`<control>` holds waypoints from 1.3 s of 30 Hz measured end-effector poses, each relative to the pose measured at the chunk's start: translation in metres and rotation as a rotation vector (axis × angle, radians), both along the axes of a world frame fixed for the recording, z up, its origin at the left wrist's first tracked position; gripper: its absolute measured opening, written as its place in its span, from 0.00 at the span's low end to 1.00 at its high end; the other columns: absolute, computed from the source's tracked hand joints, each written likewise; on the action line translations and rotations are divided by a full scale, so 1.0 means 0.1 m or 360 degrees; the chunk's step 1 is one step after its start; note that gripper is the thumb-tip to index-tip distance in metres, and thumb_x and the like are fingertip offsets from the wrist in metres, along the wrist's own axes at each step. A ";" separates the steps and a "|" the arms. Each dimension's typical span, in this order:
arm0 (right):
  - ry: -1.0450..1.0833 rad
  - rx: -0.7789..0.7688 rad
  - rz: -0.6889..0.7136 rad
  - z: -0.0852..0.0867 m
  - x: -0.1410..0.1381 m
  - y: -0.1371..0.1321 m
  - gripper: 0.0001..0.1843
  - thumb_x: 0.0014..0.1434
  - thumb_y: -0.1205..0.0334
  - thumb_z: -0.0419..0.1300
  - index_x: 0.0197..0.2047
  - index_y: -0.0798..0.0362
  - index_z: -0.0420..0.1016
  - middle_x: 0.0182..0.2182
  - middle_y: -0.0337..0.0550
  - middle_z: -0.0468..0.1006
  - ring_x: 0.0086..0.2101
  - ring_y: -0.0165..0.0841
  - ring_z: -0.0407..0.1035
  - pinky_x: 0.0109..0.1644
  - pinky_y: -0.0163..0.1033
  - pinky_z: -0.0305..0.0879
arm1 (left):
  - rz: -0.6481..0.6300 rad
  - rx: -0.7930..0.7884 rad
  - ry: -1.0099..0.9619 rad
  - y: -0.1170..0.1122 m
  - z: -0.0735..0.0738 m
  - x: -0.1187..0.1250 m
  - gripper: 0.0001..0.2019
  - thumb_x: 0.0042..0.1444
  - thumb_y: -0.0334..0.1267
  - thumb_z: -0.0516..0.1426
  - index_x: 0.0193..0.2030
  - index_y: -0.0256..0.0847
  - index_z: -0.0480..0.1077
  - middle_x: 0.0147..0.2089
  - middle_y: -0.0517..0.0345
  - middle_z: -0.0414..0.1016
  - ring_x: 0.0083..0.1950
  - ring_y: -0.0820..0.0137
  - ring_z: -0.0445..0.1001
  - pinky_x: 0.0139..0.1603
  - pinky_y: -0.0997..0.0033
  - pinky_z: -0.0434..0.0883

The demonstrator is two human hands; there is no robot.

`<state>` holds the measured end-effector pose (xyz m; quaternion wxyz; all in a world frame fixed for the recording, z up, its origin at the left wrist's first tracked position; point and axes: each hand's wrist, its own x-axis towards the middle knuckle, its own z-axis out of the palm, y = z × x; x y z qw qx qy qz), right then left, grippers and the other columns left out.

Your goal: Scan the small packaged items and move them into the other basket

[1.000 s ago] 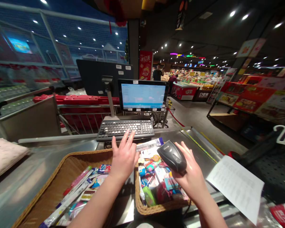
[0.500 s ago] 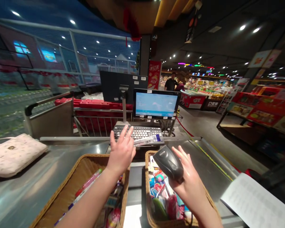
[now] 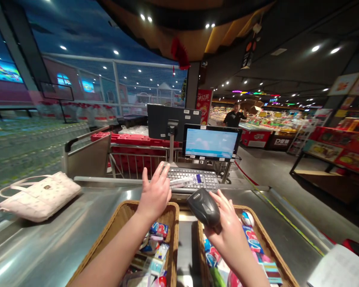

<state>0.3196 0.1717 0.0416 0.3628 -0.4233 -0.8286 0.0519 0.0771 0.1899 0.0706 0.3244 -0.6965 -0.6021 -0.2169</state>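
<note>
My left hand (image 3: 154,194) hovers over the far rim of the left wicker basket (image 3: 119,213), fingers stretched toward the keyboard (image 3: 208,181). A long thin packet (image 3: 186,182) sticks out to the right from between its fingers. My right hand (image 3: 229,235) is closed on a black barcode scanner (image 3: 204,207), held above the right wicker basket (image 3: 271,249) with its head pointing left and away. Both baskets hold several small colourful packets. A lit screen (image 3: 211,142) stands behind the keyboard.
A cream handbag (image 3: 40,195) lies on the steel counter (image 3: 56,243) at the left. A printed sheet (image 3: 339,267) is at the lower right. Red shopping carts (image 3: 131,139) stand behind a rail. A person in black (image 3: 235,116) stands far back among shop displays.
The view has tilted up and swung left, so the baskets sit lower in frame. My left hand with the packet rose from the basket to in front of the keyboard. The scanner stays in my right hand.
</note>
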 end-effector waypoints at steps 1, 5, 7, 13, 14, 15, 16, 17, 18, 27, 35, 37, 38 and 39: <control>-0.0002 -0.0005 0.0006 0.00 -0.03 -0.01 0.32 0.48 0.71 0.54 0.58 0.51 0.68 0.62 0.51 0.66 0.68 0.54 0.48 0.66 0.72 0.45 | 0.0006 -0.0006 0.0002 -0.01 0.00 -0.04 0.05 0.56 0.32 0.55 0.35 0.39 0.73 0.71 0.49 0.58 0.73 0.56 0.52 0.71 0.40 0.23; -0.0018 -0.0024 0.0033 0.01 -0.12 -0.05 0.31 0.47 0.72 0.53 0.56 0.51 0.70 0.58 0.51 0.70 0.67 0.53 0.50 0.66 0.71 0.45 | 0.0007 -0.0023 -0.0002 -0.06 0.00 -0.17 0.05 0.56 0.32 0.55 0.36 0.40 0.73 0.71 0.49 0.57 0.73 0.56 0.51 0.71 0.40 0.23; -0.0028 -0.0039 0.0036 0.01 -0.16 -0.07 0.31 0.47 0.72 0.53 0.55 0.51 0.70 0.57 0.51 0.71 0.67 0.53 0.51 0.66 0.71 0.44 | -0.0003 -0.0028 -0.0011 -0.08 -0.01 -0.21 0.05 0.56 0.32 0.55 0.36 0.40 0.73 0.71 0.49 0.58 0.73 0.56 0.51 0.71 0.40 0.22; -0.0043 -0.0115 -0.0013 0.03 -0.23 -0.15 0.30 0.47 0.71 0.54 0.56 0.51 0.69 0.59 0.50 0.69 0.67 0.52 0.49 0.68 0.69 0.42 | -0.0049 -0.0042 -0.0063 -0.12 -0.07 -0.29 0.06 0.55 0.31 0.55 0.36 0.40 0.73 0.70 0.49 0.59 0.73 0.56 0.52 0.71 0.38 0.24; -0.0040 -0.0122 -0.0025 0.03 -0.24 -0.16 0.30 0.48 0.70 0.54 0.56 0.51 0.68 0.59 0.51 0.69 0.67 0.52 0.49 0.68 0.68 0.43 | -0.0059 -0.0054 -0.0072 -0.13 -0.09 -0.31 0.06 0.55 0.31 0.55 0.36 0.40 0.73 0.70 0.49 0.59 0.73 0.55 0.52 0.71 0.38 0.25; -0.0040 -0.0127 -0.0032 0.04 -0.25 -0.17 0.30 0.48 0.70 0.54 0.56 0.51 0.68 0.59 0.51 0.69 0.67 0.52 0.49 0.68 0.68 0.43 | -0.0068 -0.0071 -0.0082 -0.14 -0.11 -0.32 0.05 0.55 0.31 0.55 0.36 0.40 0.73 0.70 0.49 0.59 0.73 0.55 0.52 0.71 0.38 0.26; -0.0039 -0.0125 -0.0034 0.04 -0.26 -0.18 0.30 0.48 0.70 0.54 0.56 0.51 0.68 0.60 0.51 0.69 0.67 0.52 0.49 0.68 0.68 0.43 | -0.0077 -0.0094 -0.0094 -0.16 -0.13 -0.34 0.05 0.55 0.31 0.55 0.35 0.40 0.73 0.70 0.48 0.59 0.73 0.55 0.52 0.71 0.37 0.26; -0.0037 -0.0119 -0.0034 0.04 -0.27 -0.18 0.29 0.48 0.70 0.54 0.56 0.51 0.69 0.59 0.51 0.69 0.67 0.52 0.50 0.67 0.69 0.44 | -0.0084 -0.0120 -0.0107 -0.18 -0.14 -0.36 0.06 0.55 0.30 0.55 0.35 0.40 0.73 0.70 0.48 0.59 0.73 0.55 0.53 0.71 0.36 0.27; -0.0031 -0.0107 -0.0033 0.03 -0.27 -0.19 0.29 0.48 0.70 0.54 0.56 0.51 0.69 0.59 0.52 0.69 0.67 0.53 0.50 0.67 0.68 0.46 | -0.0091 -0.0149 -0.0118 -0.21 -0.16 -0.38 0.06 0.55 0.30 0.54 0.35 0.40 0.73 0.70 0.48 0.60 0.73 0.55 0.53 0.71 0.36 0.28; 0.0007 -0.0104 0.0007 -0.08 -0.32 -0.16 0.27 0.50 0.69 0.55 0.55 0.52 0.70 0.58 0.52 0.69 0.66 0.53 0.52 0.66 0.66 0.52 | -0.0029 -0.0315 -0.0146 -0.39 -0.30 -0.54 0.05 0.54 0.29 0.55 0.33 0.39 0.73 0.69 0.46 0.61 0.72 0.51 0.55 0.70 0.30 0.35; -0.0030 -0.0150 0.0039 -0.17 -0.39 -0.13 0.26 0.50 0.69 0.56 0.54 0.53 0.70 0.60 0.53 0.67 0.67 0.54 0.50 0.66 0.67 0.50 | -0.0008 -0.0373 -0.0150 -0.48 -0.49 -0.67 0.06 0.53 0.29 0.55 0.34 0.39 0.74 0.69 0.45 0.61 0.72 0.51 0.54 0.70 0.31 0.35; -0.0035 -0.0159 0.0048 -0.17 -0.41 -0.13 0.24 0.51 0.70 0.56 0.53 0.53 0.71 0.60 0.53 0.68 0.67 0.54 0.50 0.66 0.68 0.50 | 0.0004 -0.0415 -0.0140 -0.51 -0.53 -0.69 0.06 0.54 0.30 0.55 0.35 0.39 0.74 0.69 0.45 0.61 0.72 0.51 0.54 0.70 0.31 0.36; -0.0036 -0.0163 0.0055 -0.17 -0.43 -0.13 0.24 0.51 0.70 0.56 0.52 0.52 0.71 0.59 0.53 0.68 0.66 0.54 0.51 0.66 0.68 0.49 | 0.0011 -0.0438 -0.0136 -0.53 -0.56 -0.70 0.06 0.54 0.30 0.55 0.36 0.39 0.74 0.69 0.44 0.61 0.72 0.51 0.54 0.70 0.31 0.36; -0.0039 -0.0167 0.0064 -0.17 -0.44 -0.13 0.24 0.51 0.70 0.56 0.52 0.52 0.71 0.59 0.53 0.68 0.66 0.54 0.51 0.66 0.68 0.49 | 0.0014 -0.0462 -0.0131 -0.54 -0.58 -0.71 0.07 0.54 0.30 0.55 0.36 0.39 0.74 0.69 0.44 0.61 0.72 0.51 0.54 0.70 0.31 0.37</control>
